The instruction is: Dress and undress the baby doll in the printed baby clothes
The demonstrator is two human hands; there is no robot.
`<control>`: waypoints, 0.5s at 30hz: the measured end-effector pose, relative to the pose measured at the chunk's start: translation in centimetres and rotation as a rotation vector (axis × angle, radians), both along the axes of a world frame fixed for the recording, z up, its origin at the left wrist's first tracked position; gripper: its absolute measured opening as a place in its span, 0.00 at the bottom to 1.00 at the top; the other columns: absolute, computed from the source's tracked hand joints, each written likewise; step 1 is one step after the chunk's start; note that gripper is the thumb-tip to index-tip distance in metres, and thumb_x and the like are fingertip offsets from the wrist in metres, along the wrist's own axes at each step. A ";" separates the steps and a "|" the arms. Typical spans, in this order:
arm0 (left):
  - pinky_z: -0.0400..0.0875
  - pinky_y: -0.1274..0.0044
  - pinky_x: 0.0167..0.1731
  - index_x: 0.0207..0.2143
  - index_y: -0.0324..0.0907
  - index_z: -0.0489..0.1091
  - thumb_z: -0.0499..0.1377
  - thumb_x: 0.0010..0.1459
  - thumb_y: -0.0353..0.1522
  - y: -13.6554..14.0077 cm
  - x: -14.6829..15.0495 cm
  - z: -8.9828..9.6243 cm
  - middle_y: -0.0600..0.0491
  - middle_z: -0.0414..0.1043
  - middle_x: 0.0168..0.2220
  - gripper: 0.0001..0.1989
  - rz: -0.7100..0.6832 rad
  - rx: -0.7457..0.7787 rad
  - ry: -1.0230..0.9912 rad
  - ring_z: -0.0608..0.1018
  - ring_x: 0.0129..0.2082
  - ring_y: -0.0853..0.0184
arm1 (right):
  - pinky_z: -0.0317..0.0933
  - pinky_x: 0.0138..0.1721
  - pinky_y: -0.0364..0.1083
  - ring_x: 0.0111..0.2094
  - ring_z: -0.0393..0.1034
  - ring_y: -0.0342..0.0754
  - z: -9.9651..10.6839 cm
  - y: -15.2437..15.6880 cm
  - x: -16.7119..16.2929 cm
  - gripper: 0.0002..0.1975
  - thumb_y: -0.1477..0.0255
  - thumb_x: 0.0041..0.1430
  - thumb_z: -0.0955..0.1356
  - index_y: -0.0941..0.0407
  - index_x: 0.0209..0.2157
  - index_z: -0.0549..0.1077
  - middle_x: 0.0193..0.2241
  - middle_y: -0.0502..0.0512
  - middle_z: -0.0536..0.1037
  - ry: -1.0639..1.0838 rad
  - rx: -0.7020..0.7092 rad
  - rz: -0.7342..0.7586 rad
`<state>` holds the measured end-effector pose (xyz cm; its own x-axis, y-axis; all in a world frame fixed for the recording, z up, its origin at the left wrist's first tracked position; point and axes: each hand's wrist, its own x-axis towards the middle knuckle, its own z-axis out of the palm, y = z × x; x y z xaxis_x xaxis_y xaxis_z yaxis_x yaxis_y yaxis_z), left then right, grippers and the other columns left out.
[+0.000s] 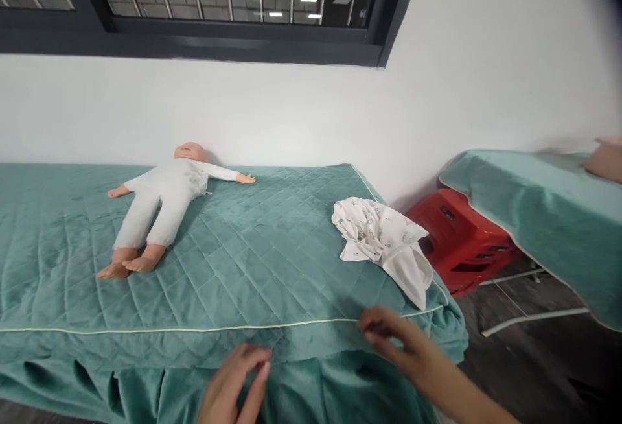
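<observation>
My left hand (238,382) hovers at the front edge of the green quilted bed cover (272,249), its fingers bent and thumb apart, holding nothing. Further right, my right hand (401,346) is near the bed's front corner, also empty, with a gap between thumb and loosely curled fingers. Just beyond it lies a crumpled white printed cloth (379,236), not touched by either hand. A baby doll (168,184) in a white suit rests on its back at the left, arms spread and feet towards me.
A white wall (291,113) with a dark-framed, barred window (243,35) runs behind the bed. To the right stand red plastic stools (457,242) and a second green-covered surface (544,216) on metal legs. A pinkish object (607,159) lies on that surface, partly cut off.
</observation>
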<state>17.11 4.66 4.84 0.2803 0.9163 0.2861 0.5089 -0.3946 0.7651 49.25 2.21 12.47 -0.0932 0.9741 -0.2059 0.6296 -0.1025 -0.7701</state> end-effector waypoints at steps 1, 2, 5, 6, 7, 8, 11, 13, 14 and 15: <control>0.78 0.75 0.43 0.42 0.51 0.76 0.56 0.61 0.38 1.3 0.6 0.5 0.53 0.80 0.42 0.10 0.027 0.006 -0.028 0.81 0.42 0.64 | 0.66 0.47 0.48 0.45 0.70 0.50 0.2 1.1 1.5 0.16 0.56 0.66 0.61 0.50 0.47 0.70 0.46 0.54 0.73 -0.081 0.117 -0.063; 0.77 0.74 0.45 0.42 0.49 0.75 0.56 0.62 0.39 2.7 1.2 1.0 0.52 0.79 0.42 0.11 0.076 0.002 -0.054 0.81 0.43 0.63 | 0.65 0.51 0.50 0.49 0.68 0.51 0.2 2.4 3.0 0.16 0.58 0.66 0.63 0.50 0.51 0.68 0.51 0.55 0.71 -0.185 0.256 -0.104; 0.75 0.71 0.46 0.43 0.45 0.74 0.54 0.62 0.43 8.0 3.5 2.7 0.49 0.78 0.44 0.15 0.098 -0.095 -0.156 0.79 0.44 0.63 | 0.51 0.63 0.58 0.61 0.55 0.60 -0.2 6.5 7.5 0.24 0.64 0.64 0.63 0.55 0.59 0.63 0.60 0.62 0.62 -0.627 0.624 -0.166; 0.74 0.72 0.45 0.43 0.44 0.73 0.53 0.62 0.43 9.9 4.3 3.1 0.49 0.77 0.42 0.16 0.087 -0.141 -0.199 0.79 0.42 0.64 | 0.50 0.63 0.60 0.62 0.53 0.62 -0.3 7.8 8.8 0.26 0.66 0.63 0.63 0.57 0.61 0.61 0.62 0.64 0.60 -0.749 0.656 -0.193; 0.75 0.73 0.42 0.43 0.43 0.72 0.53 0.62 0.43 11.7 5.1 3.4 0.50 0.77 0.40 0.16 0.071 -0.188 -0.243 0.79 0.39 0.65 | 0.51 0.62 0.61 0.63 0.52 0.64 -0.4 9.0 9.8 0.26 0.66 0.63 0.63 0.58 0.61 0.61 0.63 0.65 0.59 -0.846 0.652 -0.212; 0.74 0.74 0.38 0.43 0.42 0.72 0.53 0.61 0.43 13.4 5.8 3.6 0.50 0.77 0.38 0.16 0.063 -0.232 -0.291 0.78 0.36 0.66 | 0.52 0.60 0.62 0.63 0.51 0.65 -0.5 10.0 10.7 0.26 0.66 0.63 0.62 0.58 0.61 0.62 0.63 0.65 0.59 -0.917 0.627 -0.230; 0.71 0.80 0.26 0.44 0.40 0.69 0.55 0.59 0.42 17.0 7.4 3.6 0.49 0.74 0.38 0.17 0.085 -0.336 -0.413 0.78 0.31 0.68 | 0.59 0.54 0.58 0.57 0.63 0.62 -0.2 12.4 12.2 0.21 0.63 0.67 0.58 0.54 0.55 0.70 0.57 0.62 0.69 -0.938 0.495 -0.230; 0.67 0.81 0.22 0.43 0.40 0.69 0.55 0.58 0.43 18.0 7.9 3.1 0.49 0.74 0.37 0.17 0.114 -0.360 -0.433 0.77 0.31 0.68 | 0.62 0.50 0.53 0.49 0.70 0.57 0.4 13.5 12.2 0.20 0.63 0.69 0.56 0.53 0.50 0.74 0.49 0.60 0.76 -0.825 0.426 -0.244; 0.67 0.81 0.21 0.42 0.41 0.70 0.55 0.58 0.43 18.2 7.9 2.9 0.50 0.73 0.36 0.17 0.119 -0.355 -0.422 0.77 0.30 0.68 | 0.62 0.48 0.51 0.46 0.72 0.55 0.9 14.1 11.9 0.20 0.62 0.69 0.56 0.53 0.48 0.75 0.46 0.58 0.78 -0.743 0.413 -0.276; 0.67 0.81 0.22 0.41 0.41 0.70 0.55 0.59 0.43 18.2 7.9 2.6 0.51 0.73 0.35 0.17 0.116 -0.337 -0.404 0.76 0.30 0.68 | 0.62 0.47 0.50 0.44 0.73 0.54 1.6 14.7 11.4 0.20 0.61 0.68 0.57 0.53 0.46 0.76 0.44 0.57 0.79 -0.653 0.418 -0.325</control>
<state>25.02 22.87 7.47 0.1008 0.9943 0.0349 0.1736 -0.0521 0.9834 60.63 16.91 14.05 0.2178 0.9400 0.2626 0.9504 -0.1430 -0.2763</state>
